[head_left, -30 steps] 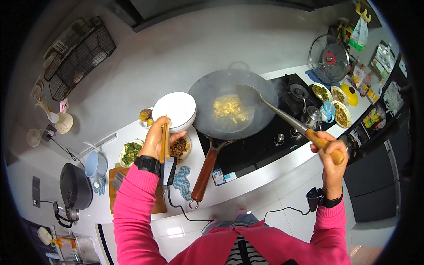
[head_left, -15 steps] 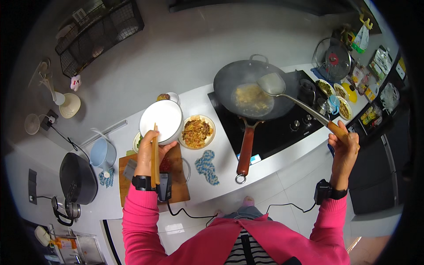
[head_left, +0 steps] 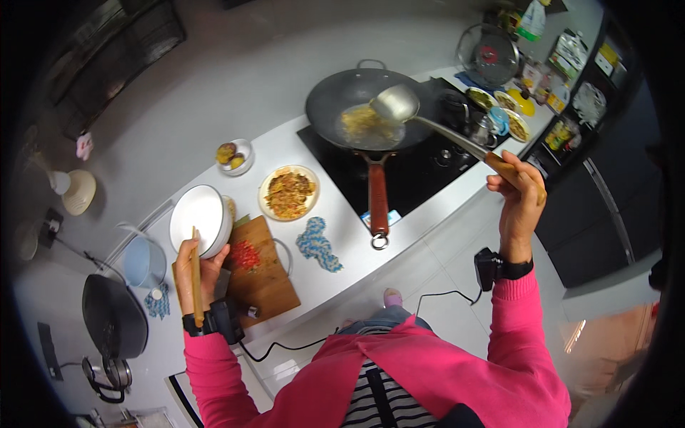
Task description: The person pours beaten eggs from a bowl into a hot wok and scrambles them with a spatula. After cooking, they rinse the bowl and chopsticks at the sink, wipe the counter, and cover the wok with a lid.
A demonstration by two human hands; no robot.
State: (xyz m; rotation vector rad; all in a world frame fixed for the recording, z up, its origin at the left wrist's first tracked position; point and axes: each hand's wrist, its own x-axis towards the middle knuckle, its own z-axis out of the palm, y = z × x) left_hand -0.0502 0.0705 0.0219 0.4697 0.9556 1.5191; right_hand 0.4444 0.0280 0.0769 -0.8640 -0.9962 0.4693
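My left hand (head_left: 208, 274) is closed around a white bowl (head_left: 194, 214) that is tilted, its inside bare where it shows. The same hand pinches a pair of wooden chopsticks (head_left: 198, 289) against the bowl's side. My right hand (head_left: 522, 203) grips the wooden handle of a metal wok spatula (head_left: 457, 138), whose blade hangs over the right side of a black wok (head_left: 325, 107). Inside the wok, yellowish food (head_left: 367, 125) sits in liquid. Beneath the bowl, a wooden cutting board (head_left: 267, 285) carries chopped red pieces (head_left: 245, 255).
A plate of cooked food (head_left: 289, 192) and a blue patterned cloth (head_left: 318, 244) lie left of the cooktop (head_left: 414, 171). The wok's long handle (head_left: 378, 196) points toward me. Several filled dishes line the right end. A light-blue pitcher (head_left: 143, 262) stands at the left.
My left hand has moved the bowl left and away from the plate, uncovering a small bowl behind and the red pieces. The spatula stays over the wok. The whole view has shifted.
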